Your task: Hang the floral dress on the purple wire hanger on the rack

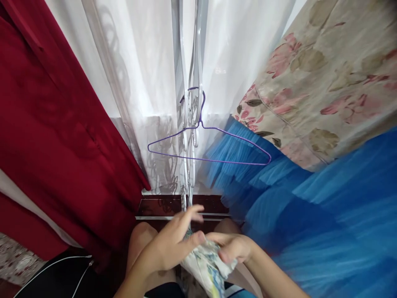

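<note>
A light cloth with a blue, green and yellow pattern (201, 265) is bunched up above my lap. My right hand (235, 248) grips its upper right part between thumb and fingers. On the other side my left hand (172, 246) has its fingers stretched out and apart, slightly blurred, with the thumb at the cloth's upper edge. What kind of garment the cloth is cannot be made out. Farther forward, a purple clothes hanger (231, 160) hangs by its hook on a white hanging rack (182, 54), with no garment on it.
A red curtain (71, 124) hangs to the left, white sheer fabric (149, 62) behind the rack. Blue tulle (310, 215) and a floral fabric (335, 82) take up the right side. At the lower left lies a black item with white piping (52, 275).
</note>
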Demonstrator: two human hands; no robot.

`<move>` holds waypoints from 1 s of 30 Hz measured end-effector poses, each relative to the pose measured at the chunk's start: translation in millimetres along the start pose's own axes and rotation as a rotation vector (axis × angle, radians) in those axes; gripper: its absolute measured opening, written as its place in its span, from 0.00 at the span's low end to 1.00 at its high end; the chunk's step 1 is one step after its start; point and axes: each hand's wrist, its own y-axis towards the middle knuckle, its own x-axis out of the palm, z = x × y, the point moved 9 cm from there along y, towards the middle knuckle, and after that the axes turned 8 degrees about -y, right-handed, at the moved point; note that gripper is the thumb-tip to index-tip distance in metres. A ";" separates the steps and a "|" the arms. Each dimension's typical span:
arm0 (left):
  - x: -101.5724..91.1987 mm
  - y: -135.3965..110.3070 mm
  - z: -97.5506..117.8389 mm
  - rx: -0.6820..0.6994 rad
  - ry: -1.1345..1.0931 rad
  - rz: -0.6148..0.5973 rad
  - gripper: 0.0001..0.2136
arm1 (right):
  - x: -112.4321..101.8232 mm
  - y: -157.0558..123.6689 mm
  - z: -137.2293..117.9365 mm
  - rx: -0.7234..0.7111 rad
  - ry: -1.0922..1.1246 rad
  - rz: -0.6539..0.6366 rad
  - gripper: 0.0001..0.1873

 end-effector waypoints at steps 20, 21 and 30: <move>-254.5 37.2 13.3 0.232 0.736 0.419 0.11 | -78.3 -78.3 -192.6 -0.261 -0.937 0.851 0.35; -260.1 44.0 23.5 0.268 0.716 0.451 0.10 | -81.2 -72.9 -197.9 -0.294 -1.005 0.903 0.31; -172.7 83.9 98.2 0.425 0.604 0.327 0.07 | -64.0 -56.8 -189.7 -0.348 -1.440 1.024 0.22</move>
